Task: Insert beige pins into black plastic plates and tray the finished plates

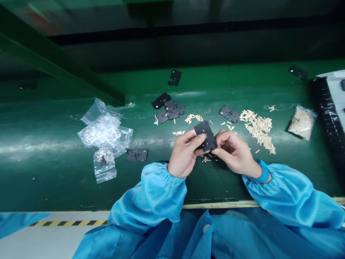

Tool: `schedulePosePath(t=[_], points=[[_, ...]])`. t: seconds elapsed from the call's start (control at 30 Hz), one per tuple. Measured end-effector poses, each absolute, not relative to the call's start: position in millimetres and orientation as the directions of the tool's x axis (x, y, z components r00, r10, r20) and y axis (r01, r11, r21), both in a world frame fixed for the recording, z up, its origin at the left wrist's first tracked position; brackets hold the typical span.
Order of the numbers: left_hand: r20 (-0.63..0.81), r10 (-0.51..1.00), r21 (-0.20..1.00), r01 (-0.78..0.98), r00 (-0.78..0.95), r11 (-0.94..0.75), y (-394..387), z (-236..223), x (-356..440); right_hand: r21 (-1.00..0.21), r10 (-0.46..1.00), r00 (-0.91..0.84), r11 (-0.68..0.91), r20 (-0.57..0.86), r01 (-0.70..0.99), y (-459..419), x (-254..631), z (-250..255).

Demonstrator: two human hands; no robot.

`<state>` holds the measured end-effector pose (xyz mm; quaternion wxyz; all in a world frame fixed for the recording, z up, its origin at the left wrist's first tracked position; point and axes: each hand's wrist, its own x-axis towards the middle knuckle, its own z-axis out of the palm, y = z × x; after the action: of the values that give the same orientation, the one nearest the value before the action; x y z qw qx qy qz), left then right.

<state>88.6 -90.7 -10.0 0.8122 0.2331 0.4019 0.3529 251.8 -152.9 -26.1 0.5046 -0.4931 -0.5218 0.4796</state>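
Note:
In the head view, my left hand (184, 153) grips a flat black plastic plate (206, 136) with small slots, the thumb pressed on its face. The plate is held tilted above the bench. My right hand (233, 151) is closed in a pinch at the plate's lower right corner; whether a small piece is also between those fingertips is hidden. Small beige strips (207, 159) lie on the bench just below the plate. Another small group of beige strips (194, 118) lies beyond my hands, and a larger heap of them (260, 129) is to the right.
Several black plates (172, 109) lie in a loose pile past my left hand, with single ones (229, 114) around. Clear plastic bags (104, 126) are heaped at left. A bag of beige pieces (302, 122) lies at right, near a black-edged box (327, 108). A green beam (67, 68) slants overhead.

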Motion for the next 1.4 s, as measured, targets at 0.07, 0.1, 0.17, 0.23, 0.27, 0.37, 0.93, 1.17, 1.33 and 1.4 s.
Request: schedulePosePath(t=[0.07, 0.1, 0.17, 0.23, 0.27, 0.37, 0.93, 1.17, 1.33, 1.4], points=[[-0.491, 0.765, 0.665, -0.387, 0.418, 0.638, -91, -11, 89, -0.989, 0.994, 0.032, 0.104, 0.108, 0.102, -154, 249, -28], [-0.490, 0.767, 0.669, -0.386, 0.415, 0.636, -91, -12, 89, -0.985, 0.991, 0.046, 0.120, 0.126, 0.123, -154, 249, -29], [-0.486, 0.775, 0.684, -0.377, 0.403, 0.624, -89, -13, 88, -0.987, 0.992, 0.046, 0.111, 0.117, 0.119, -153, 249, -28], [-0.479, 0.796, 0.718, -0.357, 0.370, 0.598, -88, -15, 87, -0.996, 0.999, 0.002, 0.051, 0.051, 0.069, -150, 253, -25], [-0.470, 0.812, 0.741, -0.346, 0.345, 0.576, -87, -16, 87, -0.999, 1.000, -0.026, 0.011, 0.010, 0.044, -148, 256, -23], [-0.431, 0.859, 0.807, -0.310, 0.275, 0.503, -86, -18, 86, -0.998, 0.995, -0.079, -0.060, -0.061, 0.012, -144, 265, -19], [-0.414, 0.883, 0.830, -0.306, 0.221, 0.466, -93, -18, 91, -0.846, 0.960, -0.164, -0.276, -0.225, -0.456, -141, 255, -31], [-0.394, 0.897, 0.816, -0.374, 0.200, 0.441, -95, -17, 93, -0.847, 0.964, -0.143, -0.267, -0.226, -0.460, -141, 253, -28], [-0.406, 0.892, 0.810, -0.374, 0.197, 0.451, -94, -18, 92, -0.931, 0.979, -0.081, -0.204, -0.188, -0.305, -143, 251, -30], [-0.417, 0.888, 0.804, -0.376, 0.195, 0.460, -94, -18, 93, -0.971, 0.988, -0.007, -0.155, -0.156, -0.180, -143, 248, -30]])
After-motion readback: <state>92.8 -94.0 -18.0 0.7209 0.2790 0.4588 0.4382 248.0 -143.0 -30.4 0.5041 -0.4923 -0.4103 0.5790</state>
